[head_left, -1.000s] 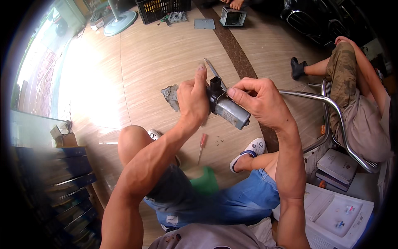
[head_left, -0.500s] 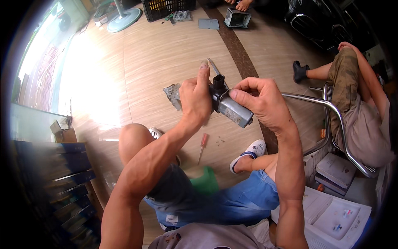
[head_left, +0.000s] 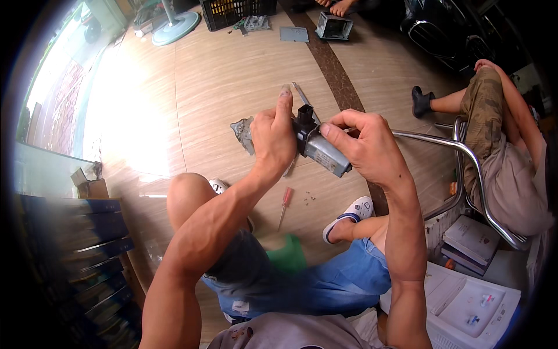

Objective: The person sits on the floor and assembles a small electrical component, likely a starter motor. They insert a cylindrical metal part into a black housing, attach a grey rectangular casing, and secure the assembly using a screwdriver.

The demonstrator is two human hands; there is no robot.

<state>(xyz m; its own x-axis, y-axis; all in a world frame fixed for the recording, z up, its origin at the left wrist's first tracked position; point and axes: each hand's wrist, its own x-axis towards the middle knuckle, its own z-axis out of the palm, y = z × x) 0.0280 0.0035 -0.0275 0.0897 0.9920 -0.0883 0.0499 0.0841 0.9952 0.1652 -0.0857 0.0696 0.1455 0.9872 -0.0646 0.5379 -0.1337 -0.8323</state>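
our left hand (head_left: 273,136) wraps the motor (head_left: 325,153); our right hand (head_left: 369,142) curls beside it, hold unclear; a loose grip could drop it.

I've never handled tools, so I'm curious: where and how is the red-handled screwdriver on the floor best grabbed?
Probably by the red handle of the screwdriver, from straight above, gripped crosswise. It lies flat, the handle looks thicker than the thin shaft, and small loose bits sit to its right.
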